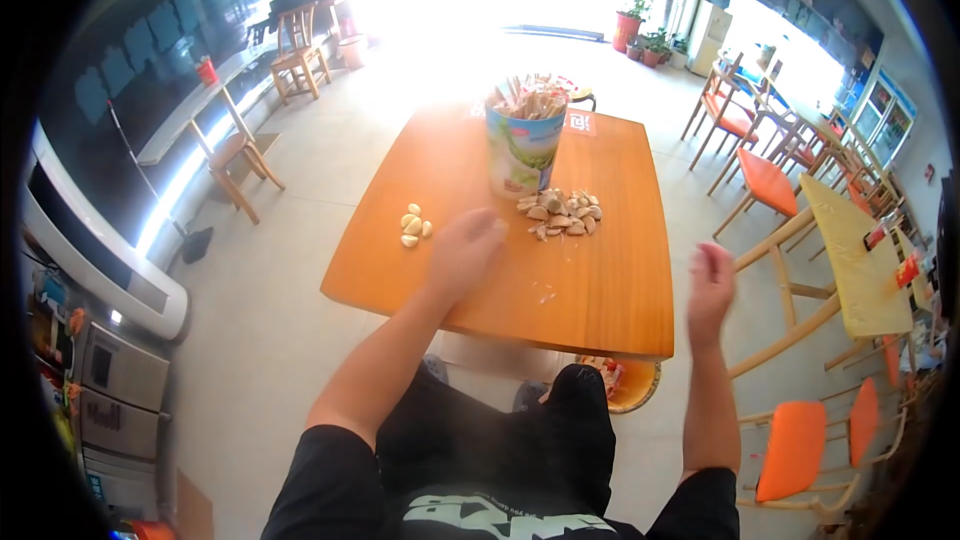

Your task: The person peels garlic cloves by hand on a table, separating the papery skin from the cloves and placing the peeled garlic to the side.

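My left hand (468, 252) is over the wooden table (470, 315), slightly blurred, its fingertips turned away from view. To its left lie several peeled garlic cloves (411, 226). A pile of unpeeled garlic cloves (562, 212) is to its right, with bits of skin (545, 294) scattered nearer the front edge. Beyond the pile stands a printed paper bucket (523, 152) filled with wrapped sticks (535, 95). Off the table's right side, my right hand (711, 280) is raised with its fingers curled together; whatever they may hold cannot be made out.
Under the front right corner is an orange basin (635, 387) with scraps in it, beside my knee. Orange-seated chairs (790, 450) and a yellow-topped table (850, 260) stand to the right. A wooden chair (237, 160) and steel drawers (118, 365) are on the left.
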Action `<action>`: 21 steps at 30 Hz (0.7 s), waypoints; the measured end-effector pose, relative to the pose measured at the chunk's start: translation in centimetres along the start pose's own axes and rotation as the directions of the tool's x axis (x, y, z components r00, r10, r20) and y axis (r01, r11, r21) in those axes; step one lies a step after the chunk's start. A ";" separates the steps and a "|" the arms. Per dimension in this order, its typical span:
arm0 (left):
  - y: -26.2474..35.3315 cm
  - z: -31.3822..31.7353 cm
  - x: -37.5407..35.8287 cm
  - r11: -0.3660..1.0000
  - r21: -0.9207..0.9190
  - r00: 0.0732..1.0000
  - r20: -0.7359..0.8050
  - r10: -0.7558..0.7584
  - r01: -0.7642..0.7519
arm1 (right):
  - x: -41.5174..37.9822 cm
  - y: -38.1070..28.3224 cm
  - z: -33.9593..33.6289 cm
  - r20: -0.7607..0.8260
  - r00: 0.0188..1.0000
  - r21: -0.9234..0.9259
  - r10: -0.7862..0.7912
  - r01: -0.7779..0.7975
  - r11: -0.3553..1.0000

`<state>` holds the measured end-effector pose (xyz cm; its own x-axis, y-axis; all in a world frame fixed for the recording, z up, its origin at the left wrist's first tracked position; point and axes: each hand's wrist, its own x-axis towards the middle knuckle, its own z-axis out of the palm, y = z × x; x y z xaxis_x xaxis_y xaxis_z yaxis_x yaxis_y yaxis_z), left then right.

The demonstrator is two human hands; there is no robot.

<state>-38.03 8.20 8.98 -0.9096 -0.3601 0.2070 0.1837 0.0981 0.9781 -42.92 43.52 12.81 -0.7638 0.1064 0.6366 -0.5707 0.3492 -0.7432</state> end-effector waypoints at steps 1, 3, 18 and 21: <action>0.1 -0.1 0.0 1.000 -0.003 1.000 -0.002 0.014 -0.014 | -0.6 -1.3 2.8 0.138 0.990 0.117 0.034 -0.051 0.992; 1.5 -0.3 -0.1 0.982 -0.150 0.991 0.090 -0.101 0.114 | -1.6 -6.4 7.4 0.348 0.911 0.105 -0.221 0.196 0.975; 2.7 1.3 0.0 0.808 -0.513 0.950 0.258 -0.178 0.291 | -4.2 -4.6 16.4 0.419 0.907 0.240 -0.048 -0.059 0.969; 2.0 1.3 0.0 0.827 -0.487 0.949 0.272 -0.163 0.281 | -4.1 -4.7 16.5 0.397 0.915 0.229 -0.065 -0.031 0.973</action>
<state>-38.18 9.56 10.95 -0.9939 -0.1055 0.0308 0.0773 -0.4719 0.8783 -42.09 26.06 10.26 -0.7820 -0.2951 0.5490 -0.6008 0.1229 -0.7899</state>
